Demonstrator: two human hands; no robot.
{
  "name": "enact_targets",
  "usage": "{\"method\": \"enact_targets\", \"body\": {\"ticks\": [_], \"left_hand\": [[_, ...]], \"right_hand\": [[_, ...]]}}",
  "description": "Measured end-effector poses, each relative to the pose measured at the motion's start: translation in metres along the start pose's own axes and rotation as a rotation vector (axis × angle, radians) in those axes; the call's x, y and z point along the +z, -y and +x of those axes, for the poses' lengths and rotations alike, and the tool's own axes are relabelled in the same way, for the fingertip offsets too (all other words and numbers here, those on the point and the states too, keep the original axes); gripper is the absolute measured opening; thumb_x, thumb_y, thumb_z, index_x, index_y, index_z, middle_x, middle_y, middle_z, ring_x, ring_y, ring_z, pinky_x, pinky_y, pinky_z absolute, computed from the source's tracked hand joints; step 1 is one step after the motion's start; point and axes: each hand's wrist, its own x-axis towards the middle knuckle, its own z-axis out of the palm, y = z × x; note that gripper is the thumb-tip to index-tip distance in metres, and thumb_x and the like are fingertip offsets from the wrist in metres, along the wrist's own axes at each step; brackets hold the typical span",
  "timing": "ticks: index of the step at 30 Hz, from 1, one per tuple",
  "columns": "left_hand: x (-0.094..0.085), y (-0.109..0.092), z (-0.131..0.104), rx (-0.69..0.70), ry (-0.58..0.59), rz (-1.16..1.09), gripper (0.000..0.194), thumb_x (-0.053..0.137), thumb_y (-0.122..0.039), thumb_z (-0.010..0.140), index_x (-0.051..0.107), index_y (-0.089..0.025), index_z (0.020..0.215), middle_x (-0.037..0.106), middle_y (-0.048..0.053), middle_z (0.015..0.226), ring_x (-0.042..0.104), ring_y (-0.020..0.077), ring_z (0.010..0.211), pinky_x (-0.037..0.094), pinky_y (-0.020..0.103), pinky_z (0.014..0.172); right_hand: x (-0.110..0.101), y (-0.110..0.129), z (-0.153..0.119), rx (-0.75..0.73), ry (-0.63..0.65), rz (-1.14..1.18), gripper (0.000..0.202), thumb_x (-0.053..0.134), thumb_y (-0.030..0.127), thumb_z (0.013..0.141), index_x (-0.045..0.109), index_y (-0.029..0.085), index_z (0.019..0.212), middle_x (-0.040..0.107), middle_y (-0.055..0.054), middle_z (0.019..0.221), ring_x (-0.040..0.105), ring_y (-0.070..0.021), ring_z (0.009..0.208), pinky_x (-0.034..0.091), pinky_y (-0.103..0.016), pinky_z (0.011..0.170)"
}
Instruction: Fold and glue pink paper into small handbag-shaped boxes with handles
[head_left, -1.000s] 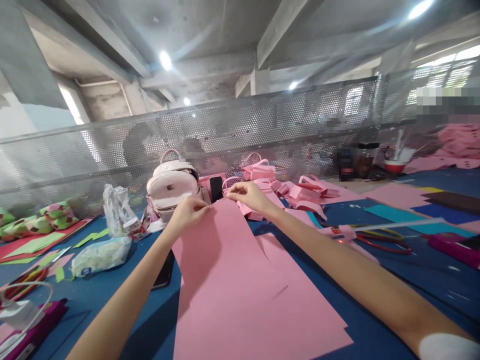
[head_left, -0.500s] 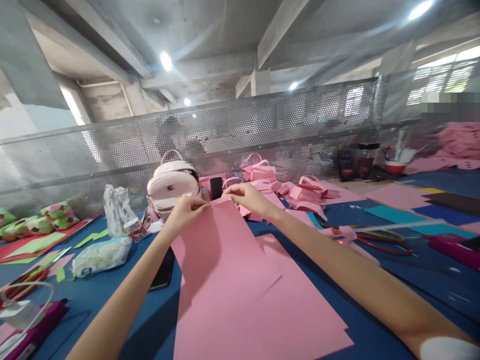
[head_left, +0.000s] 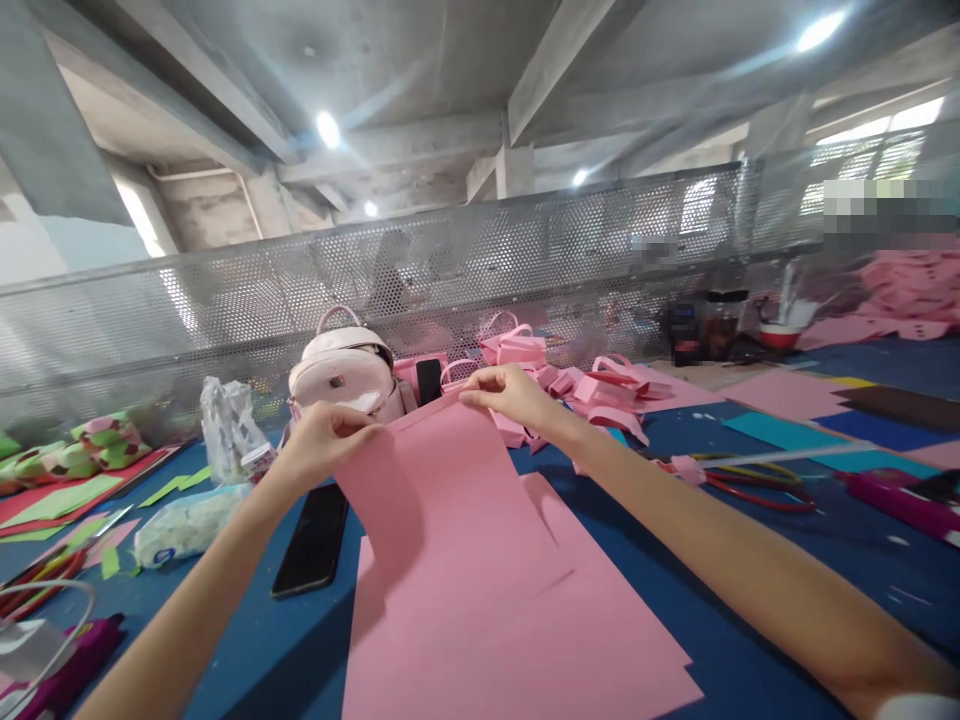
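A sheet of pink paper [head_left: 450,470] is held up by its far edge, which shows a narrow fold. My left hand [head_left: 322,440] pinches the left corner of that edge. At the right end, my right hand [head_left: 510,395] grips the same edge between thumb and fingers. The near part of the sheet runs down onto more pink paper [head_left: 525,640] lying on the blue table, and I cannot tell where one ends. A short slit or crease shows on the pink surface.
A black phone [head_left: 311,540] lies left of the paper. Behind stand a pale backpack [head_left: 341,370] and pink paper pieces [head_left: 600,390]. Scissors with red and yellow handles [head_left: 765,480] lie right, a purple power strip [head_left: 900,505] farther right. A tissue pack [head_left: 191,525] sits left.
My left hand has moved left and nearer along the sheet's far edge, uncovering more of the phone. My right hand has shifted slightly right. The narrow fold along the edge now shows.
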Motion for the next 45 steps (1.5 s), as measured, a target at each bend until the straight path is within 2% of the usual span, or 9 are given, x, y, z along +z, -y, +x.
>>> {"method": "enact_targets", "body": {"ticks": [8,14,17,21,26,30,33,38,45], "left_hand": [[-0.026,0.031,-0.034,-0.217,0.036,-0.177,0.018,0.079,-0.037,0.074,0.081,-0.019,0.07,0.076,0.006,0.063,0.069,0.0193,0.057,0.054,0.024,0.056],[0.007,0.018,-0.029,-0.275,0.053,-0.559,0.032,0.083,-0.045,0.074,0.078,-0.015,0.084,0.08,0.01,0.081,0.074,0.0198,0.068,0.06,0.029,0.068],[0.034,0.004,-0.02,-0.243,0.097,-0.855,0.06,0.085,-0.056,0.068,0.071,-0.018,0.113,0.075,0.013,0.113,0.073,0.0267,0.098,0.061,0.034,0.078],[0.051,-0.012,-0.009,-0.183,0.097,-1.14,0.054,0.074,-0.064,0.077,0.07,-0.02,0.108,0.076,0.006,0.104,0.072,0.0198,0.094,0.058,0.027,0.081],[0.048,-0.024,-0.015,-0.123,0.224,-1.241,0.034,0.086,-0.039,0.074,0.072,-0.017,0.096,0.074,0.001,0.082,0.07,0.0134,0.072,0.054,0.017,0.067],[0.046,-0.024,-0.026,-0.105,0.351,-1.279,0.033,0.085,-0.033,0.074,0.074,-0.015,0.1,0.075,0.003,0.084,0.071,0.0152,0.071,0.054,0.02,0.068],[0.049,-0.022,-0.034,-0.113,0.364,-1.303,0.031,0.084,-0.029,0.074,0.074,-0.018,0.102,0.076,0.003,0.087,0.071,0.0155,0.073,0.054,0.02,0.069],[0.056,-0.014,-0.045,-0.245,0.368,-1.25,0.038,0.081,-0.026,0.076,0.073,-0.016,0.111,0.076,0.008,0.092,0.071,0.0205,0.079,0.055,0.026,0.073],[0.061,-0.004,-0.047,-0.331,0.337,-1.204,0.051,0.082,-0.03,0.074,0.065,-0.019,0.122,0.072,0.011,0.112,0.071,0.0246,0.09,0.056,0.031,0.077]], "right_hand": [[-0.02,-0.011,-0.011,-0.025,-0.12,-0.109,0.031,0.069,0.04,0.075,0.055,0.02,0.056,0.054,0.002,0.057,0.05,-0.0131,0.055,0.038,-0.027,0.054],[-0.014,0.035,-0.031,-0.196,-0.39,-0.205,0.018,0.058,0.029,0.091,0.066,0.018,0.08,0.065,0.0,0.073,0.057,-0.0137,0.064,0.042,-0.026,0.059],[0.006,0.071,-0.053,-0.554,-0.317,-0.445,0.023,0.05,0.015,0.097,0.069,0.019,0.108,0.076,-0.002,0.095,0.064,-0.0114,0.069,0.047,-0.024,0.063],[0.033,0.104,-0.082,-1.071,-0.06,-0.788,0.026,0.045,0.012,0.101,0.069,0.01,0.11,0.078,-0.006,0.105,0.07,-0.0126,0.081,0.051,-0.025,0.065],[0.048,0.114,-0.107,-0.986,0.075,-0.796,0.028,0.046,0.018,0.101,0.073,0.015,0.104,0.078,-0.001,0.105,0.068,-0.0124,0.08,0.046,-0.027,0.058],[0.044,0.115,-0.11,-0.826,0.255,-0.675,0.032,0.05,0.039,0.102,0.067,0.017,0.118,0.072,-0.003,0.119,0.064,-0.0171,0.099,0.049,-0.032,0.084],[0.034,0.109,-0.094,-0.571,0.282,-0.533,0.052,0.051,0.051,0.1,0.051,0.018,0.14,0.057,-0.011,0.143,0.047,-0.0217,0.133,0.032,-0.041,0.114],[0.024,0.066,-0.062,-0.052,0.396,-0.056,0.076,0.044,0.07,0.094,0.037,0.022,0.151,0.041,-0.013,0.155,0.038,-0.0295,0.142,0.032,-0.047,0.114],[0.036,0.007,-0.048,0.138,0.311,0.089,0.056,0.051,0.071,0.09,0.066,0.019,0.105,0.069,-0.008,0.108,0.063,-0.026,0.104,0.048,-0.039,0.091]]}}
